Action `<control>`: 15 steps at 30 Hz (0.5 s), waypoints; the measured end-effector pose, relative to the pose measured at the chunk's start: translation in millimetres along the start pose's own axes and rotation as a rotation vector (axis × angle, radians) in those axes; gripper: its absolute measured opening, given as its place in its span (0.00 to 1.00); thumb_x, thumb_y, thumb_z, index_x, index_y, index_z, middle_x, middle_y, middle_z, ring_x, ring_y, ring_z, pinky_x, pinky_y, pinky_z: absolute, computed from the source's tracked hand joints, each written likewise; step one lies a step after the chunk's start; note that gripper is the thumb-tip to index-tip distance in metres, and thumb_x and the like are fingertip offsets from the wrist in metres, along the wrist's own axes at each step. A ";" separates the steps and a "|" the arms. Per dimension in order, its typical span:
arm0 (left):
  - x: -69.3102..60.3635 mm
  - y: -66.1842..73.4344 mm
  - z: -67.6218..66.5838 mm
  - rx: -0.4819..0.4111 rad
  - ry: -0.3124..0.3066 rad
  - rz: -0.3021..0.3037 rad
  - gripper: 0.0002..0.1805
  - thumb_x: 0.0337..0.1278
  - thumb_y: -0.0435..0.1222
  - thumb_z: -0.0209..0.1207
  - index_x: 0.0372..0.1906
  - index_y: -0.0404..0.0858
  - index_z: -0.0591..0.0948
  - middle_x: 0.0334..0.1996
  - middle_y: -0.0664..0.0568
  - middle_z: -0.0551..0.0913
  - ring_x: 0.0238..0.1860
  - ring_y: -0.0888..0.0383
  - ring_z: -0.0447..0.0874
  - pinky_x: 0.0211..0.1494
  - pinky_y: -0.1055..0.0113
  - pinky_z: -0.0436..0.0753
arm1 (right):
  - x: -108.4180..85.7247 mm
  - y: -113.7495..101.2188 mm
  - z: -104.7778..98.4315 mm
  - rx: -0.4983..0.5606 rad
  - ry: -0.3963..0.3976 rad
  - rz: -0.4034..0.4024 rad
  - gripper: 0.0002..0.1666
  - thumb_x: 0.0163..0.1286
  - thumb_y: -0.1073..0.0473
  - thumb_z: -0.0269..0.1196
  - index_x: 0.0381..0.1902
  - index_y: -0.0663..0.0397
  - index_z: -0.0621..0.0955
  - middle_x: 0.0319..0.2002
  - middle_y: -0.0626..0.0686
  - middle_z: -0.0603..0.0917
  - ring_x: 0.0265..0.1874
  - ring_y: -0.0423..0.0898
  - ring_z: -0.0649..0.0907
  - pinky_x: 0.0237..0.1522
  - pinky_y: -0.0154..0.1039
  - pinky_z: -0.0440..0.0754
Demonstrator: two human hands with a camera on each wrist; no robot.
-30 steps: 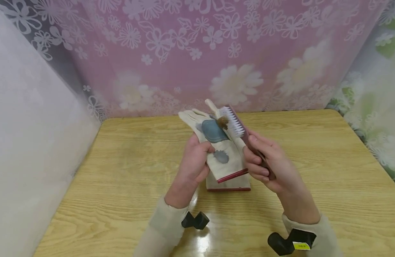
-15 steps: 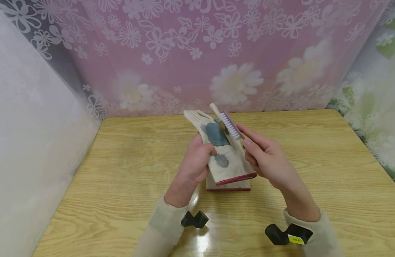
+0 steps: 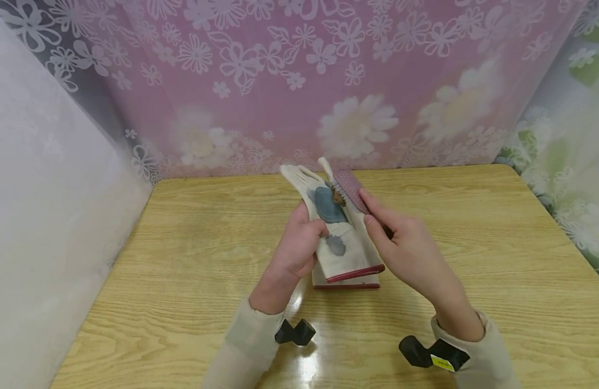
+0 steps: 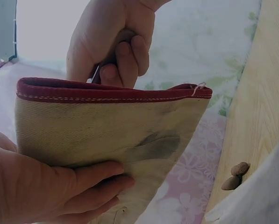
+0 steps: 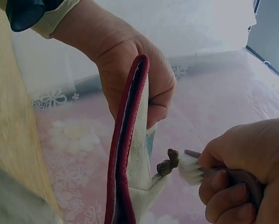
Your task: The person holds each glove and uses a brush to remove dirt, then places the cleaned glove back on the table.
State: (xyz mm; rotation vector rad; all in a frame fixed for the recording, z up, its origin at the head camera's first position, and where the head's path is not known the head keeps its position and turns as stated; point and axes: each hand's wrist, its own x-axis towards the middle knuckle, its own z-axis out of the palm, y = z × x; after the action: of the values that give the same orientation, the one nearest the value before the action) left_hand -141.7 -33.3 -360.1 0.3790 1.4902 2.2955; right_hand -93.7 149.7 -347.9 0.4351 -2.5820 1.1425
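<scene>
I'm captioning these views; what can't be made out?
Head: most fingers of the left hand, behind the glove.
Head: handle end of the brush, covered by the right hand.
Head: print on the yellow label, too small.
Left wrist: the bristles, behind the glove.

A small curtained-off nook, arranged like a booth around a table, though whether it stands in a home or a workplace cannot be told. A bare wood-grain table (image 3: 197, 254) fills the floor of the space, closed in by a pink flower-printed curtain (image 3: 270, 113) on the far side, a whitish sheet (image 3: 51, 189) on the left and a white-and-green floral sheet (image 3: 567, 162) on the right. From the right wrist, a thin dark pole (image 5: 256, 55) shows along the pink curtain's edge, with a plain grey surface (image 5: 275, 39) beyond.
</scene>
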 end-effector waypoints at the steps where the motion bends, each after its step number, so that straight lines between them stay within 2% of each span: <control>1: 0.1 -0.2 0.4 0.001 0.000 0.000 0.47 0.47 0.17 0.34 0.79 0.38 0.47 0.73 0.38 0.60 0.67 0.41 0.67 0.63 0.50 0.75 | -0.5 -0.3 0.0 -0.036 0.001 -0.002 0.28 0.76 0.59 0.56 0.72 0.45 0.70 0.43 0.57 0.86 0.13 0.36 0.57 0.15 0.34 0.63; 3: -0.3 -0.2 1.6 0.008 -0.006 0.002 0.47 0.46 0.17 0.34 0.79 0.38 0.47 0.73 0.39 0.60 0.67 0.42 0.67 0.63 0.51 0.75 | -1.0 -0.7 -0.1 -0.119 -0.007 -0.010 0.27 0.75 0.58 0.57 0.71 0.44 0.71 0.27 0.53 0.82 0.13 0.37 0.58 0.14 0.33 0.63; 6: -1.6 0.7 3.4 0.020 -0.008 0.003 0.47 0.46 0.17 0.34 0.79 0.39 0.48 0.73 0.40 0.62 0.67 0.43 0.68 0.62 0.54 0.76 | -1.8 -2.4 0.3 -0.211 -0.040 -0.007 0.27 0.76 0.56 0.56 0.71 0.42 0.71 0.17 0.47 0.68 0.13 0.38 0.58 0.15 0.33 0.63; 9: -2.7 2.5 3.5 0.027 0.012 0.018 0.48 0.45 0.17 0.35 0.78 0.39 0.48 0.73 0.41 0.62 0.67 0.46 0.67 0.62 0.57 0.76 | -3.0 -4.5 1.6 -0.256 -0.065 -0.032 0.27 0.76 0.56 0.56 0.72 0.43 0.70 0.14 0.45 0.63 0.12 0.37 0.58 0.15 0.33 0.62; 12: -3.9 5.3 1.7 0.035 0.064 0.052 0.47 0.44 0.17 0.36 0.78 0.38 0.51 0.73 0.42 0.62 0.67 0.48 0.66 0.63 0.59 0.74 | -6.1 -10.1 5.8 -0.273 -0.087 -0.069 0.29 0.75 0.58 0.56 0.73 0.45 0.69 0.12 0.43 0.62 0.11 0.35 0.57 0.14 0.32 0.62; 15: -5.3 7.8 -0.7 0.035 0.106 0.107 0.47 0.43 0.17 0.36 0.78 0.37 0.52 0.74 0.45 0.61 0.69 0.51 0.63 0.66 0.58 0.70 | -9.8 -18.9 13.0 -0.242 -0.110 -0.101 0.30 0.75 0.59 0.56 0.73 0.50 0.68 0.13 0.42 0.62 0.11 0.34 0.58 0.13 0.31 0.63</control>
State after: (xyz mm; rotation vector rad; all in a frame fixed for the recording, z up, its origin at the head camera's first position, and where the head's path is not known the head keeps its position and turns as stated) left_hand -138.5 -39.1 -353.4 0.3599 1.5986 2.4099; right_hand -79.3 129.3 -347.4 0.5778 -2.7129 0.7811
